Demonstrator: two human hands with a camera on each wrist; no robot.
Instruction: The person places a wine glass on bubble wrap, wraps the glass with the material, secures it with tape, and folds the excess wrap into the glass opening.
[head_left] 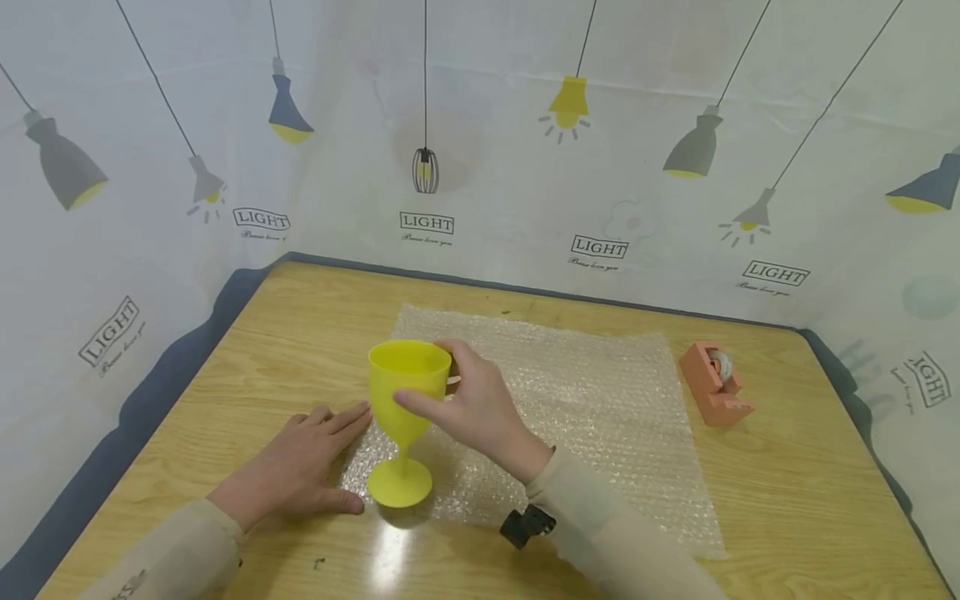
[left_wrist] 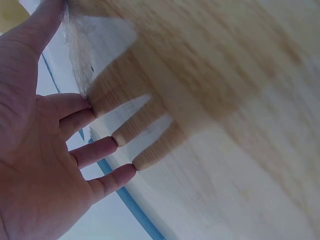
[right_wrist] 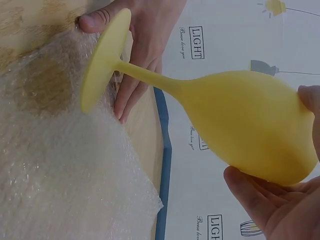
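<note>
A yellow goblet (head_left: pixel 405 392) is held upright in my right hand (head_left: pixel 480 408), thumb on the near side of the bowl and fingers round the far side. In the right wrist view the goblet's base (right_wrist: pixel 105 62) hangs above a sheet of bubble wrap (right_wrist: pixel 65 165). That bubble wrap (head_left: pixel 570 417) lies flat on the table. My left hand (head_left: pixel 300 467) rests with spread fingers at the sheet's left edge, beside the goblet. In the left wrist view the fingertips of the left hand (left_wrist: pixel 50 135) touch the wooden surface.
An orange tape dispenser (head_left: pixel 712 383) with a roll of tape stands to the right of the bubble wrap. The wooden table (head_left: pixel 795 467) is bordered by a white curtain (head_left: pixel 510 167) printed with lamps, with a dark blue lower edge.
</note>
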